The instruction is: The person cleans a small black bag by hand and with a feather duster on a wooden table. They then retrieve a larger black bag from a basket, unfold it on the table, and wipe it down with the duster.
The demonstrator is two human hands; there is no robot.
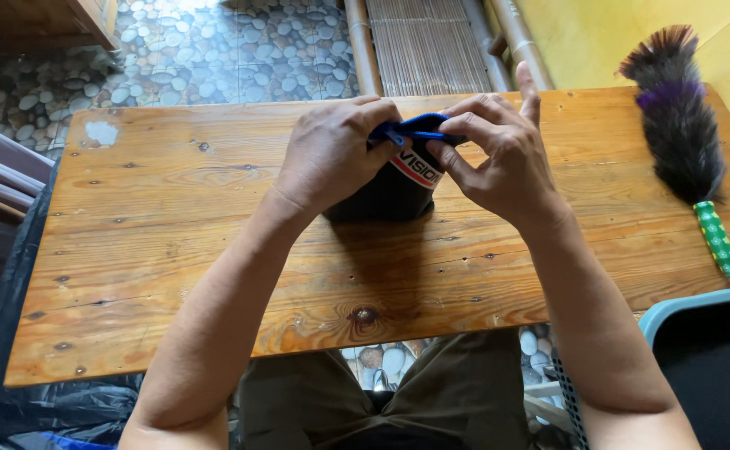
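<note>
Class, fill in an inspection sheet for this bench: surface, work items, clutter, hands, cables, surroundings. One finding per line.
Surface: wooden table, knotty planks, a pale patch near the far left corner.
Work items: dark pouch with blue trim, standing mid-table between both hands.
Clutter: feather duster with a green patterned handle, lying at the right end.
Hands: left hand and right hand both pinch the pouch's blue top edge.
Cables: nothing seen.
Surroundings: pebble floor, bamboo mat beyond the table, black plastic sheet at left, pale blue bin at right.
</note>
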